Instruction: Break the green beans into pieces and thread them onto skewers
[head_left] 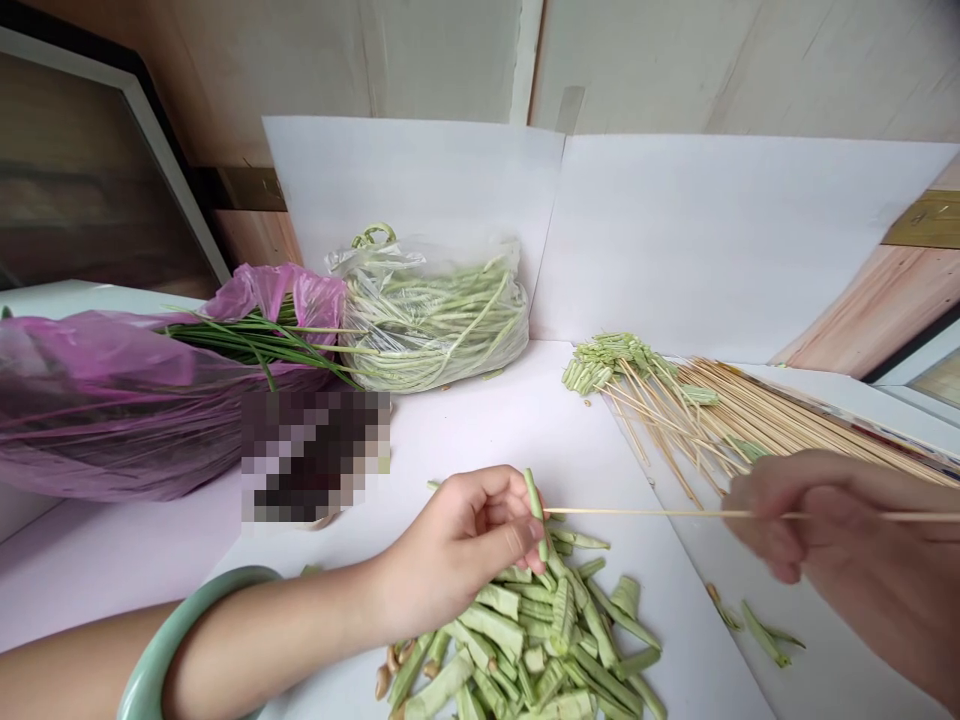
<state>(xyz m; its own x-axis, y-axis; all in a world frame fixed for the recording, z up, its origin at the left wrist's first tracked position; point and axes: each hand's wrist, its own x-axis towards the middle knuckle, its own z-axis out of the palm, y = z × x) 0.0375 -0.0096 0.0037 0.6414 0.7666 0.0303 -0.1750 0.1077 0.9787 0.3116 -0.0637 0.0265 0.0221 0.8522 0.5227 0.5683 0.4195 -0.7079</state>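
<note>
Table: white top (487, 430)
Left hand (457, 550): fingers curled shut, holding a green bean piece (535, 515)
Right hand (832, 530): pinching a long wooden skewer (675, 513), tip at the bean
Under hands: chopped bean pile (540, 630)
Far back: bag of long beans (431, 320)

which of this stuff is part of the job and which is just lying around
Part of the job:
left hand pinching a green piece
right hand holding a skewer
pile of green pieces
loaded skewers

Lying around:
clear bag of long green strands
purple bag with green stalks
stray pieces
</note>
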